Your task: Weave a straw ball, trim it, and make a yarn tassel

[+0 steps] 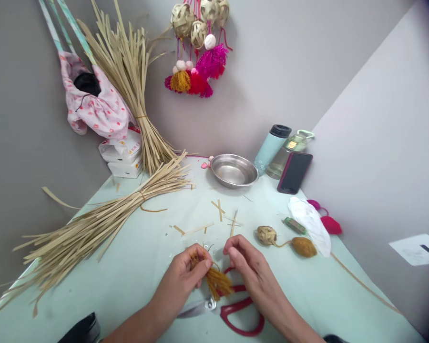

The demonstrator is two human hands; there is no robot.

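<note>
My left hand [186, 274] is closed on a mustard yarn tassel [218, 281], whose strands fan out to the lower right between my hands. A thin loop of yarn shows by its top. Just to the right, the fingers of my right hand [248, 264] are pinched together; whatever lies between them is too small or hidden to make out. Below both hands lie scissors [241, 317] with red handles, partly covered by the tassel and my right hand. Beyond my right fingertips a narrow pointed strip [233, 224] rests on the table.
Straw bundles [110, 214] lie at the left and lean on the wall [137, 95]. A steel bowl [234, 171], a tumbler [271, 150] and a phone [295, 173] stand at the back. To the right are a woven ball [266, 235] and mustard yarn [303, 247]. Tasselled balls [198, 33] hang above.
</note>
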